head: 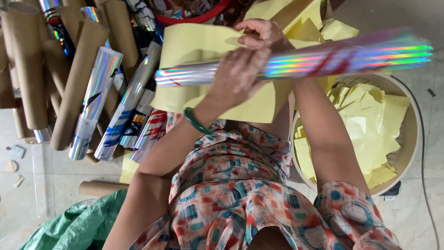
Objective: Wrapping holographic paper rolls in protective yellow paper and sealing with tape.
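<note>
Hands grip one holographic foil tube (296, 62) crosswise over a yellow paper sheet (194, 46): left hand (238, 76) wraps its middle, right hand (261, 33) pinches the sheet's edge behind it. One round basket (409, 148) holds many yellow sheets.

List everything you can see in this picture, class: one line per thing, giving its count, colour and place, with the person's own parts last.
holographic tube: one, rainbow silver, held across the middle
yellow sheets: several, pale yellow, under the tube
round bin: one, tan, right, holding yellow scraps
cardboard tubes: many, brown, piled left
foil-wrapped tubes: several, silver, among that pile
green sack: one, bottom left
bangle: one, green, on a wrist
left hand: gripping the tube
right hand: on the tube's far side
</note>
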